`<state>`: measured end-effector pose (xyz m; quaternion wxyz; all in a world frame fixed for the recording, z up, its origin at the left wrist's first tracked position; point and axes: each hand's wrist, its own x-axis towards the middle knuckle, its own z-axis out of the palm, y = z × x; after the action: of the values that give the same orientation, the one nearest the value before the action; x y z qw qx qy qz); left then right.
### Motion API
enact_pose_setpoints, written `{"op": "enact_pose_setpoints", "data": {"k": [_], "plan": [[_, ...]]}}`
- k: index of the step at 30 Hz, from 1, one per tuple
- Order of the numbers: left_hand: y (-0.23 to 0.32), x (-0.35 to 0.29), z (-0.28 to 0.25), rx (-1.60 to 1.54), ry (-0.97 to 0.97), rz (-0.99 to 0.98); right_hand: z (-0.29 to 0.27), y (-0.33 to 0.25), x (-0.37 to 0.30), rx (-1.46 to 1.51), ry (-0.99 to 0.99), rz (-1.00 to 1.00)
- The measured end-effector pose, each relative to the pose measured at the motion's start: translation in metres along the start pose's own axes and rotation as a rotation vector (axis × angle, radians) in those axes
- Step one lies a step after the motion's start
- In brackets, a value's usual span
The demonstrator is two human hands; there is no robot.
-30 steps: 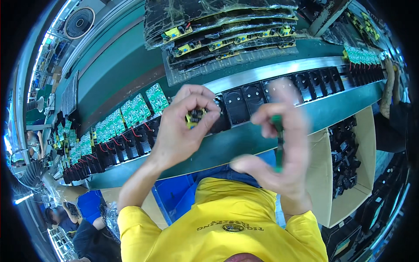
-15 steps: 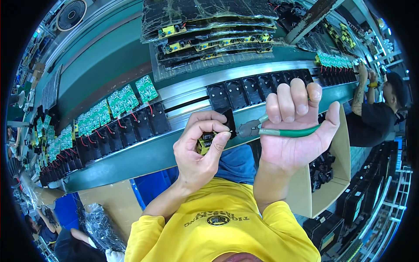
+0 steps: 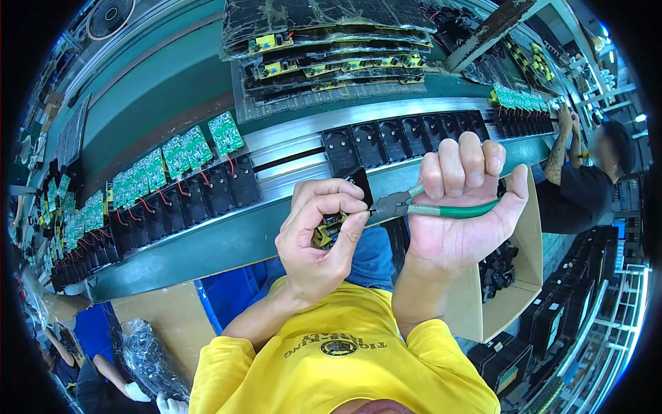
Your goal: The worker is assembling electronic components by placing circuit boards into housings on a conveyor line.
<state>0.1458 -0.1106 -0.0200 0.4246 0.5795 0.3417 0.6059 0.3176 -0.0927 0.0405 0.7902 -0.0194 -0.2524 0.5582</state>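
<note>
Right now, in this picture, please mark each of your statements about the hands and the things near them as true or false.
1. The right hand grips green-handled pliers. True.
2. The left hand is empty. False: it holds a small yellow and black part between its fingers.
3. The tip of the pliers meets the part in the left hand. True.
4. The green circuit boards lie to the person's right, inside the cardboard box. False: they stand on the conveyor to the left; the box holds black parts.
5. Another person's arm reaches toward the conveyor at the far right. True.
</note>
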Motion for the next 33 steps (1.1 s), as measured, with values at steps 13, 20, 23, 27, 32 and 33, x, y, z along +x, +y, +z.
{"op": "enact_pose_setpoints", "data": {"k": [13,20,23,27,32,33], "plan": [[-0.005,-0.003,0.007,0.107,0.045,0.154,0.0,0.002,0.001,0.016,0.039,-0.021],[-0.004,-0.004,0.008,0.037,0.009,0.086,0.0,-0.002,0.004,0.007,-0.084,-0.024],[-0.004,-0.004,0.005,-0.07,-0.038,-0.012,0.002,-0.004,0.005,-0.026,-0.114,-0.025],[0.004,0.0,0.002,-0.281,-0.109,-0.272,0.001,-0.01,0.007,-0.042,-0.217,0.027],[0.002,-0.002,0.005,0.01,0.002,0.061,0.014,-0.01,0.004,-0.044,0.137,-0.027],[0.002,-0.002,0.005,0.009,0.001,0.06,0.012,-0.01,0.003,-0.045,0.138,-0.028]]}}
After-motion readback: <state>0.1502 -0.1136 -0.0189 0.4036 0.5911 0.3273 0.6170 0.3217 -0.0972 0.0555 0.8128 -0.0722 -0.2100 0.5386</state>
